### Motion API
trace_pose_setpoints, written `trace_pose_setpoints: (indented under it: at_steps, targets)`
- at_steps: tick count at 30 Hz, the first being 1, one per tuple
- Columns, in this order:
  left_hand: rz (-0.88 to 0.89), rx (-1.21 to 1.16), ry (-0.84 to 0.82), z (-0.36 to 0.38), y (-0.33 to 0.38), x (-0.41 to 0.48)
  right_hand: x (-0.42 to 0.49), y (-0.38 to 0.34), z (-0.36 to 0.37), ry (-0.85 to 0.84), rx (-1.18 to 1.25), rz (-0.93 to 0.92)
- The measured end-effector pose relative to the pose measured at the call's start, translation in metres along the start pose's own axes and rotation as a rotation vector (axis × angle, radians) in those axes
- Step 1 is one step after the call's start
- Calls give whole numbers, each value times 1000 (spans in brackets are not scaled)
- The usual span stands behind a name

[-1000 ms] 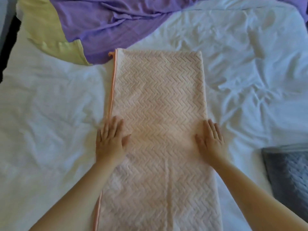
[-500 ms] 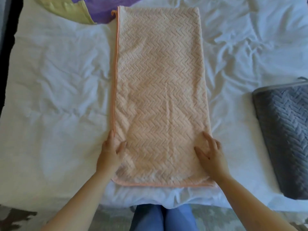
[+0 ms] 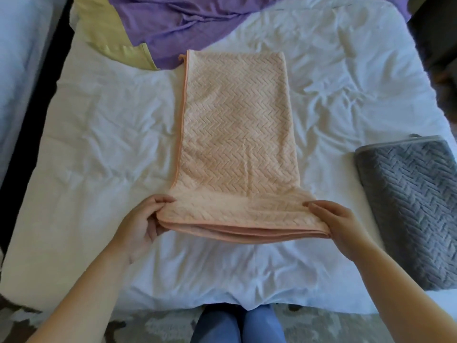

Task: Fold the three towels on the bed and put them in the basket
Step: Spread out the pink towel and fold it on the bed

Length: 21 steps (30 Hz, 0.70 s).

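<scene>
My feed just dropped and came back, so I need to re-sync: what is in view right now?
peach towel: one, peach, middle of the bed, near end lifted
grey towel: one, grey, right side of the bed
purple cloth: one, purple, far end
yellow cloth: one, pale yellow, far left
bed: one, white rumpled sheet
rug: one, patterned, floor
legs: two, blue, bottom centre
left hand: grips the towel's near left corner
right hand: grips the near right corner

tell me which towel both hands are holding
The peach towel, its near corners gripped by the left hand and right hand; the grey towel lies apart, untouched.
</scene>
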<state>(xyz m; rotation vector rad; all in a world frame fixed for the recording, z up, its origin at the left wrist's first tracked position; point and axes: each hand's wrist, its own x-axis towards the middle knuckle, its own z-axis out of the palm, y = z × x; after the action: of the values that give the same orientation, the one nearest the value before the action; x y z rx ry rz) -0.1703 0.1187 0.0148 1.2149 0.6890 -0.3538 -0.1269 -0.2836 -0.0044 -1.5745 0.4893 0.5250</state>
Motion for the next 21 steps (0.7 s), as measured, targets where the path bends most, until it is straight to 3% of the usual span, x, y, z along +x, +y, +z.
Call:
trace_pose_setpoints:
  at_steps: [3,6,8,12,16,21]
  targets:
    - [41,-279,-104,4,27,15,23,-26,-3,-15,312,-39]
    - [124,-227,-127,18,43,41,45,-57,2,-149,414,-188]
    - [207,-19,-31,31,53,66,65,-73,10,-162,262,-249]
    - [283,572,335,42,75,126,121,-99,31,296,-198,-167]
    - [326,653,480,51,98,186,182,-119,43,354,-274,-169]
    - [258,866,569,61,98,250,251,-113,46,384,-451,-113]
